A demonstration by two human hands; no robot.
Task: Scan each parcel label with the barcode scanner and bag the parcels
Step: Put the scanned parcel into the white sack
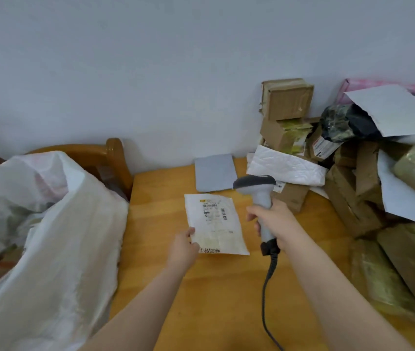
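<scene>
A flat white parcel (pixel 215 224) with a printed barcode label on its upper half lies label-up over the middle of the wooden table (pixel 226 295). My left hand (pixel 184 245) pinches its near left corner. My right hand (pixel 274 221) grips the handle of a grey barcode scanner (pixel 258 192), whose dark head points left, just right of and above the parcel. The scanner's cable hangs down toward the table's front. A large white sack (pixel 57 236) stands open at the left of the table, with parcels inside it.
A pile of parcels (pixel 353 173) fills the table's right side: brown cardboard boxes, white and grey mailers, a black bag and taped brown packages. A grey flat mailer (pixel 215 172) lies against the wall behind the white parcel. A wooden chair back (pixel 115 158) rises behind the sack.
</scene>
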